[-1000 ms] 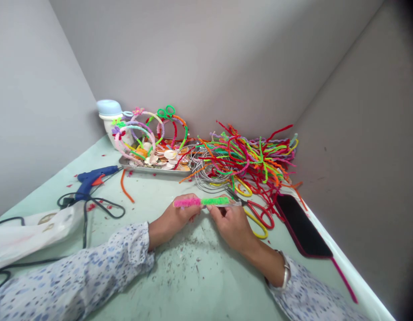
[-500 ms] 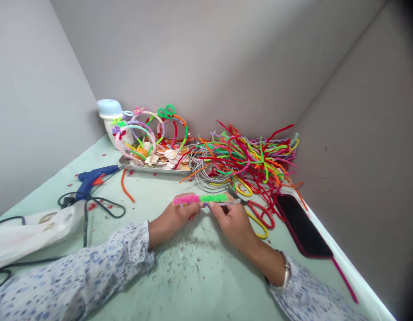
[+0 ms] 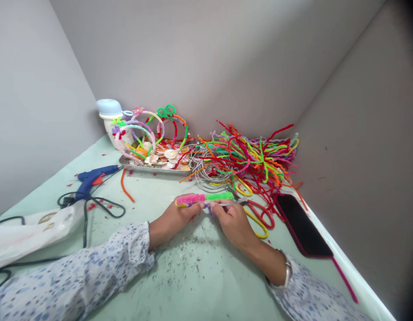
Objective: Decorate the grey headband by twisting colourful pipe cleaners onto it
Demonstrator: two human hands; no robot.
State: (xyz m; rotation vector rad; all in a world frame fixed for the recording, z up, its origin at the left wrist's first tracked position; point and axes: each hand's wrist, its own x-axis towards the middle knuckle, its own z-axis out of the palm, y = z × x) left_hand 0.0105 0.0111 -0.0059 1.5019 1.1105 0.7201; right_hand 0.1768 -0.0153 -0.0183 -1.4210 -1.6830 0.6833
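A headband wrapped in fuzzy pipe cleaner (image 3: 219,196) is held nearly edge-on between my hands, pink at left and green at right on its far side, with some yellow near the left end. My left hand (image 3: 184,209) is closed round its left part, thumb along the near side. A purple pipe cleaner (image 3: 210,211) hangs from the near side, between my two thumbs. My right hand (image 3: 235,220) pinches the near side by the purple strand, where a bare pale stretch of band shows; its fingertips are partly hidden. Behind that hand lie red-handled scissors (image 3: 261,214).
A metal tray (image 3: 153,170) holds shells and several finished headbands (image 3: 135,125). Right of it lie coiled wire (image 3: 206,178) and a heap of pipe cleaners (image 3: 256,154). A phone (image 3: 304,227), blue glue gun (image 3: 89,180) with cord, white bag (image 3: 35,229) and lidded cup (image 3: 109,118) surround the work.
The headband has shifted slightly right and tilted, showing more yellow at its left end. The purple strand now hangs below my thumbs. My right hand has moved slightly.
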